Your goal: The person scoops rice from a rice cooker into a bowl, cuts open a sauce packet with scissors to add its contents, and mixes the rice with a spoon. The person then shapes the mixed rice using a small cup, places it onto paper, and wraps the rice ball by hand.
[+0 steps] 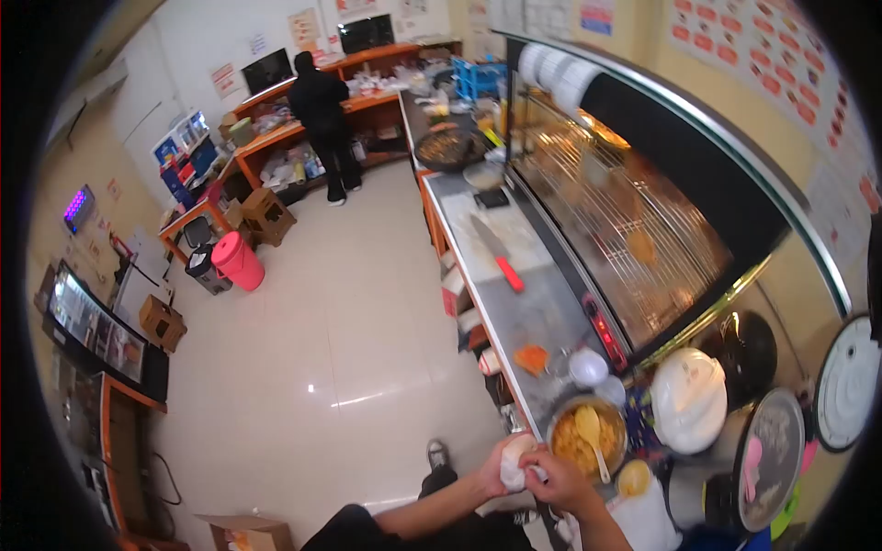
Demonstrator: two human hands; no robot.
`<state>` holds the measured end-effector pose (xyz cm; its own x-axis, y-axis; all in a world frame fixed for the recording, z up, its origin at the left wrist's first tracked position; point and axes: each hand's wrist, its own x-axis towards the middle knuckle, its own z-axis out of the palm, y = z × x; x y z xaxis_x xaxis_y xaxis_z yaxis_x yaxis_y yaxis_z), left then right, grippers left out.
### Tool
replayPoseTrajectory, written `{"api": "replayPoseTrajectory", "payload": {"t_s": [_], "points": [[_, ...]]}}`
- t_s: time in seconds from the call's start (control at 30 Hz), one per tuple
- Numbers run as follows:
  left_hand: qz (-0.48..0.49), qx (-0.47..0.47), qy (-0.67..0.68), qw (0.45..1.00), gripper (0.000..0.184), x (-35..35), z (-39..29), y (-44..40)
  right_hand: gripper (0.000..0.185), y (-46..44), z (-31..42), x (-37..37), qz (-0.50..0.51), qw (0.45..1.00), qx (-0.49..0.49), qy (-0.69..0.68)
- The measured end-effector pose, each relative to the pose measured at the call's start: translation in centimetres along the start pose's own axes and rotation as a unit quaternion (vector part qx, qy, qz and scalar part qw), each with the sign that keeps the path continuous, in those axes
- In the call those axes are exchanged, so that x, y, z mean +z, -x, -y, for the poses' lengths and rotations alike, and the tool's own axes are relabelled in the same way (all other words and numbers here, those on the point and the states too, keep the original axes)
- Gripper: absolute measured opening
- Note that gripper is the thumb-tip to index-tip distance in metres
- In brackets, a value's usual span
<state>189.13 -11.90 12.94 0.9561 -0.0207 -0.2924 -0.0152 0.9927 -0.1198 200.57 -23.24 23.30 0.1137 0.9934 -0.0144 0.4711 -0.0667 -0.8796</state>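
Observation:
Held in front of me near the counter edge is a white crumpled cloth or tissue (514, 465). My left hand (493, 470) is closed around it from the left. From the right, my right hand (560, 479) presses its fingers against the same white piece; whether anything is wrapped inside is hidden. Just beyond my hands stands a metal bowl (554, 438) of yellowish food, with a yellow rice paddle (589, 430) lying in it. A small yellow cup (634, 477) sits to the right of my right hand.
A knife with a red handle (507, 273) lies on a white cutting board (478, 241). A glass warming cabinet (634, 220) lines the counter's right side. A white lidded pot (689, 400) and a large steel pot (772, 459) stand at right. A person in black (319, 110) stands far back.

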Motion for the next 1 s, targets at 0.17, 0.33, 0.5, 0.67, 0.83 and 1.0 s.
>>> {"api": "replayPoseTrajectory", "payload": {"t_s": [0.17,0.33,0.5,0.67,0.83,1.0], "points": [[0.077,0.092,0.024,0.993,0.055,-3.0,-14.1,7.1,0.02,-15.4,2.5,6.2,0.072,0.997,-0.002,-0.042],[-0.107,0.272,-0.052,0.955,0.048,2.6,-25.4,14.0,0.019,-28.6,3.7,11.3,-0.015,0.999,0.018,-0.039],[-0.21,0.442,-0.227,0.842,0.031,5.2,-34.4,10.9,0.017,-41.1,4.7,11.6,-0.23,0.958,-0.117,0.123],[-0.252,0.558,-0.337,0.716,0.038,9.4,-42.6,5.1,0.025,-51.3,2.2,11.2,-0.266,0.959,0.013,-0.1],[-0.267,0.606,-0.399,0.634,0.035,10.3,-54.8,0.2,0.046,-63.1,-0.6,12.0,-0.194,0.918,-0.017,-0.346],[-0.349,0.58,-0.436,0.593,0.033,11.8,-70.2,1.2,0.054,-77.5,1.0,11.1,-0.047,0.94,0.007,-0.338]]}}
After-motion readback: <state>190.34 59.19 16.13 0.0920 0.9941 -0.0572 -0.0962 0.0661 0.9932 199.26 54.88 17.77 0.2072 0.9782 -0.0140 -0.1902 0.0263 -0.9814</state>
